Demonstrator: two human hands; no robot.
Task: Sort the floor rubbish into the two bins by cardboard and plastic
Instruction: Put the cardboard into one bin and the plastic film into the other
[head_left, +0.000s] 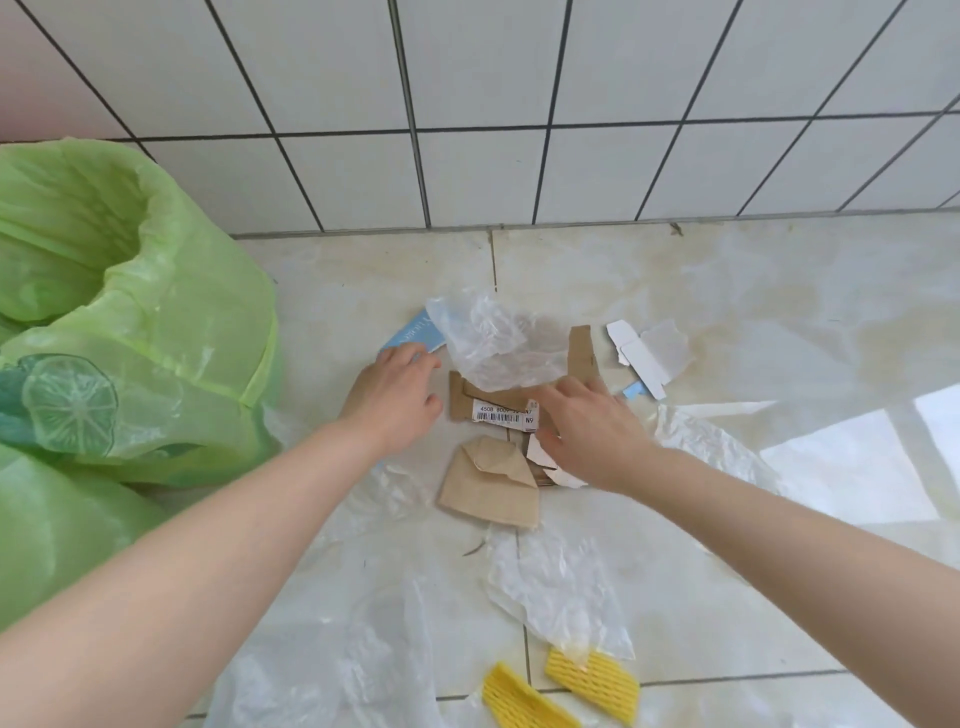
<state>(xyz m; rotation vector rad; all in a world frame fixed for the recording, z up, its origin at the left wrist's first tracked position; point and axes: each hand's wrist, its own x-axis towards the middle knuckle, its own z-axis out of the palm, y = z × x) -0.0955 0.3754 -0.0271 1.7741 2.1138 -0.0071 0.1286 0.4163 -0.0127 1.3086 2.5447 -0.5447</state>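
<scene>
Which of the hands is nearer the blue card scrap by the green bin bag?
Left. The left hand has its fingertips at the edge of the blue card scrap, possibly touching it. The right hand is well off to the scrap's right, over the labelled brown cardboard.

Tiled floor (727, 291) carries cardboard scraps (488, 483), clear plastic (561, 592), seemingly foam netting (592, 678)

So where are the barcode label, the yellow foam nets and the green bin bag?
barcode label (505, 412), head view, middle of the white sticker.
yellow foam nets (592, 678), head view, centre of the right-hand net.
green bin bag (171, 332), head view, its outer side below the rim.
</scene>
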